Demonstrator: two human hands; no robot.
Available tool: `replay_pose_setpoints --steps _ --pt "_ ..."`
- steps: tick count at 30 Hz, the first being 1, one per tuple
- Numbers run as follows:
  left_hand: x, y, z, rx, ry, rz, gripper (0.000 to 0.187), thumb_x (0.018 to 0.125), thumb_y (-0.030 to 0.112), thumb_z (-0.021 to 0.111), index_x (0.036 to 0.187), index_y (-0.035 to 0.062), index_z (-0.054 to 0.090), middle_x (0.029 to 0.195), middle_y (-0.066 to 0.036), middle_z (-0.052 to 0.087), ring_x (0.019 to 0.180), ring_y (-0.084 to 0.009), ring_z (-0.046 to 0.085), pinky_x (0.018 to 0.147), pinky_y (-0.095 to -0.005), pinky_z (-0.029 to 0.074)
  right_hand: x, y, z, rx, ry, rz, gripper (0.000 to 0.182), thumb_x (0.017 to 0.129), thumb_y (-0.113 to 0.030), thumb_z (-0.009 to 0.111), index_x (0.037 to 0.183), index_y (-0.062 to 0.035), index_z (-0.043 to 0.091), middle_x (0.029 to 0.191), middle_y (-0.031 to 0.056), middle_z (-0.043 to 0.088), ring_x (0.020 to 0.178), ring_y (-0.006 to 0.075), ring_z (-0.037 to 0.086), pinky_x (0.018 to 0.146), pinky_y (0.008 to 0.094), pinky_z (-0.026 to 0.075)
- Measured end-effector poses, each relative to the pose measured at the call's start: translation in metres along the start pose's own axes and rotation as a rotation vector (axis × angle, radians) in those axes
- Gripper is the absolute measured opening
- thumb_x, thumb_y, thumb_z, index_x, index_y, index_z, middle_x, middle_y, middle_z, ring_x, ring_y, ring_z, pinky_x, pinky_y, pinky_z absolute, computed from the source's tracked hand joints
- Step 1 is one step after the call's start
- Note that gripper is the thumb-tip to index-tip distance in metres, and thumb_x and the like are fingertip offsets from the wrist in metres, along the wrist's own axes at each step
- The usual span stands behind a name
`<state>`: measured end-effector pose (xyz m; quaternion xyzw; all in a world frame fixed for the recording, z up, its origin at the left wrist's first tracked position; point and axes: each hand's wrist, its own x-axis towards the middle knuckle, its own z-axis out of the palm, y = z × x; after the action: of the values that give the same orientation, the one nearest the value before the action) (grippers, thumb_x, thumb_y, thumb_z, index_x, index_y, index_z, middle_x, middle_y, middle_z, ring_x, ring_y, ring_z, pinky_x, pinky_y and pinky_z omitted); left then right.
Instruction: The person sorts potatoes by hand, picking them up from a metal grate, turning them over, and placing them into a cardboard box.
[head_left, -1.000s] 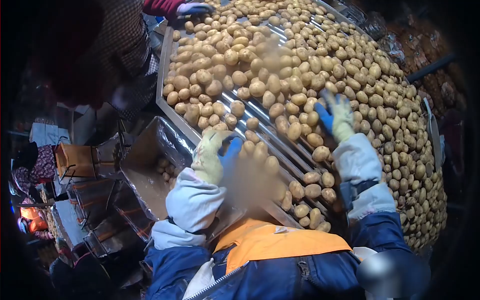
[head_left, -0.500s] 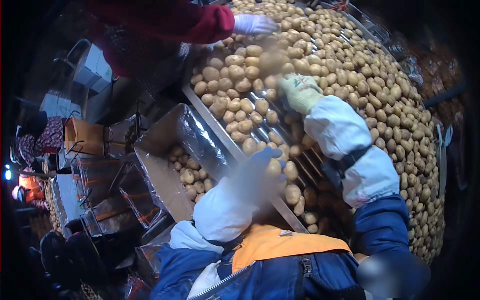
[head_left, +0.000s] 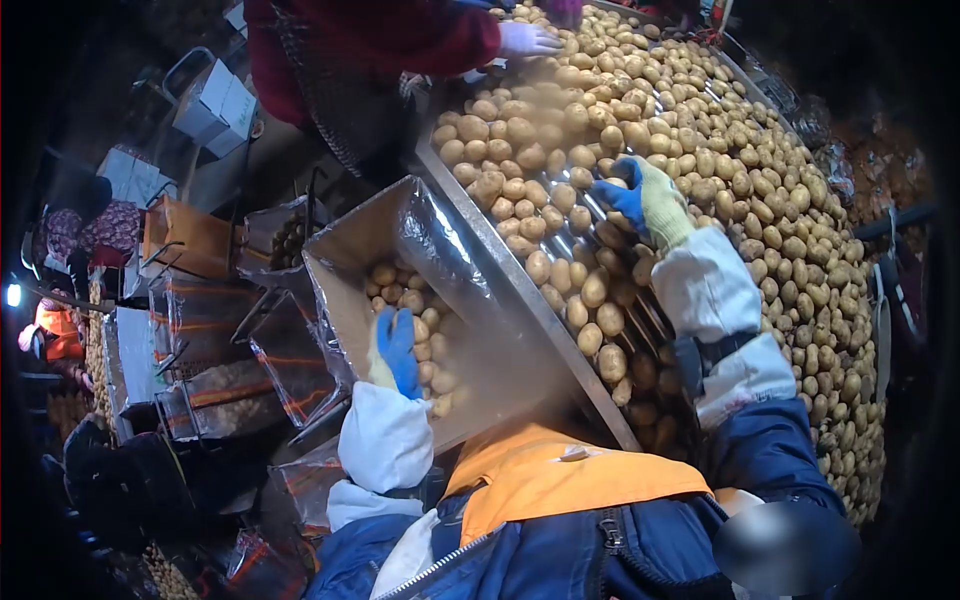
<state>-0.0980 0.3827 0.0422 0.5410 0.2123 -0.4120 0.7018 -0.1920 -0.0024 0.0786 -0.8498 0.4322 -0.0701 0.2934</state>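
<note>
My left hand (head_left: 397,355), in a pale glove with blue coating, is inside a lined cardboard box (head_left: 335,315) at the table's edge. Its fingers are stretched out, just beside the potatoes (head_left: 410,298) in the box. No potato shows in its grip. My right hand (head_left: 645,200), gloved alike, is over the sorting table, its blue fingers curved and apart. Nothing is visibly held in it. Loose potatoes (head_left: 595,290) lie close to it on the metal rollers (head_left: 640,325), and a thick layer (head_left: 760,210) covers the table beyond.
A metal rim (head_left: 530,300) runs between box and table. Across the table, a co-worker's white-gloved hand (head_left: 530,40) reaches over potatoes from a red sleeve (head_left: 420,40). Lined boxes (head_left: 215,330) and a white carton (head_left: 217,108) stand to the left. Another person (head_left: 60,330) wears orange farther off.
My left hand has moved from the table's edge down into the box. The right hand has shifted slightly right and down, its fingers now turned left. The view has shifted too.
</note>
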Motion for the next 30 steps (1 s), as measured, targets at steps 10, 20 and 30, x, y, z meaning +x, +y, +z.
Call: replay_pose_setpoints --steps 10,20,30 --pt "-0.009 -0.032 0.061 0.22 0.114 0.599 0.054 0.109 0.024 0.053 0.159 0.0285 0.03 0.126 -0.007 0.061 0.082 -0.0176 0.065 0.058 -0.0307 0.053 -0.139 -0.035 0.041 0.466 -0.244 -0.268 0.056 0.093 -0.033 0.076 0.139 -0.0045 0.06 0.128 0.022 0.068 0.115 0.035 0.068 0.1 0.0419 0.053" --pt "0.094 -0.009 0.189 1.38 -0.262 1.364 0.051 0.094 0.02 0.075 0.139 0.0034 0.06 0.139 -0.024 0.062 0.123 -0.0359 0.065 0.1 -0.0393 0.053 -0.164 0.133 0.001 -0.462 0.105 -0.314 0.071 0.088 -0.04 0.073 0.147 -0.0071 0.052 0.151 0.0205 0.051 0.142 0.0446 0.041 0.118 0.061 0.028" --pt "0.197 0.048 0.292 2.033 0.005 0.985 0.048 0.096 0.026 0.072 0.136 0.0018 0.061 0.125 -0.018 0.07 0.106 -0.0298 0.071 0.092 -0.0378 0.057 -0.159 0.129 0.0 -0.478 0.052 -0.306 0.081 0.089 -0.045 0.072 0.155 -0.0083 0.043 0.152 0.0195 0.048 0.144 0.0482 0.036 0.119 0.0641 0.024"
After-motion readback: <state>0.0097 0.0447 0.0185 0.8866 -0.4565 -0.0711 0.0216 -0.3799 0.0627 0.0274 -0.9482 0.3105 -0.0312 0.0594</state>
